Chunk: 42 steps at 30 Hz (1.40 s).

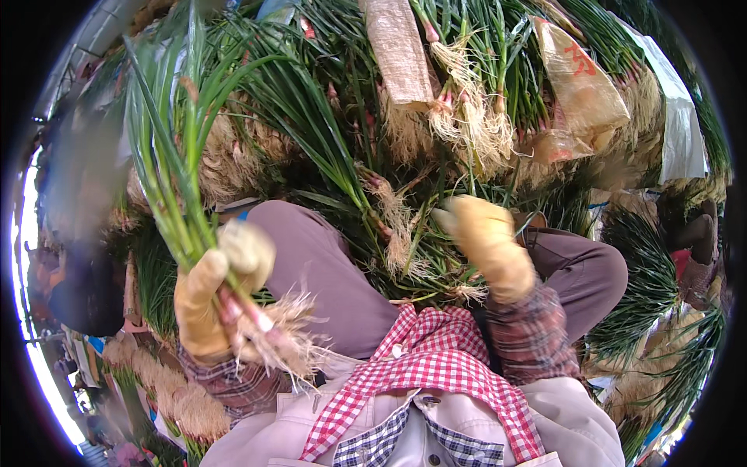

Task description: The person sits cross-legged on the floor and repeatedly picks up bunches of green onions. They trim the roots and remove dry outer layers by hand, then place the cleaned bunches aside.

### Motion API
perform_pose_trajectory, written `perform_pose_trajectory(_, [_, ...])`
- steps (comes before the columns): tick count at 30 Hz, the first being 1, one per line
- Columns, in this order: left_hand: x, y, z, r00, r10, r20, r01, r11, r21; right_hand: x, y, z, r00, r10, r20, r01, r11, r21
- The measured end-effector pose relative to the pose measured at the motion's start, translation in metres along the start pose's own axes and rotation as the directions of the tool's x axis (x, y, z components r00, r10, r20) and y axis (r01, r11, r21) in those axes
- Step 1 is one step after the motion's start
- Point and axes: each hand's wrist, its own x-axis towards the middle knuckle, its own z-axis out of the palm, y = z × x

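My left hand (219, 292), in a pale yellow work glove, is closed around a bunch of green garlic plants (181, 192). Their leaves point up and away, and the pinkish bulbs with stringy roots hang below the fist. My right hand (493, 248), gloved alike and blurred, is above the right thigh's inner side; whether its fingers hold anything cannot be told. Between my bent legs lie loose garlic plants (388, 230) with roots towards me, over a tangle of leaves and stalks (443, 274).
Heaped garlic plants (467, 105) stretch across the far side, with woven plastic sacking (402, 52) and a printed sack piece (578, 87) over them. More bundles lie at the right (636, 280) and lower left (187, 403). A person's legs (697, 251) show at the far right.
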Motion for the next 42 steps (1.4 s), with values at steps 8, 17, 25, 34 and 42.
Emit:
perform_pose_trajectory(8, [0.013, -0.05, 0.009, 0.973, -0.229, -0.037, 0.201, 0.911, -0.36, 0.061, -0.027, -0.017, 0.85, 0.016, 0.526, -0.501, 0.332, 0.799])
perform_pose_trajectory(17, [0.027, -0.131, 0.075, 0.815, -0.579, -0.014, 0.564, 0.799, -0.207, 0.019, -0.013, -0.121, 0.986, 0.035, 0.165, -0.115, 0.856, 0.505])
perform_pose_trajectory(25, [0.012, -0.114, 0.055, 0.755, -0.631, 0.181, 0.638, 0.643, -0.424, 0.051, -0.012, -0.086, 0.954, -0.182, 0.238, -0.3, -0.615, 0.729])
perform_pose_trajectory(34, [0.006, -0.062, 0.012, 0.806, -0.591, -0.032, 0.586, 0.804, -0.098, 0.007, 0.029, -0.075, 0.972, -0.234, -0.035, 0.212, 0.79, 0.575])
perform_pose_trajectory(42, [0.017, -0.032, 0.003, 0.943, -0.329, -0.058, 0.33, 0.944, 0.007, -0.006, 0.053, -0.049, 0.818, 0.141, 0.557, -0.359, 0.883, 0.304])
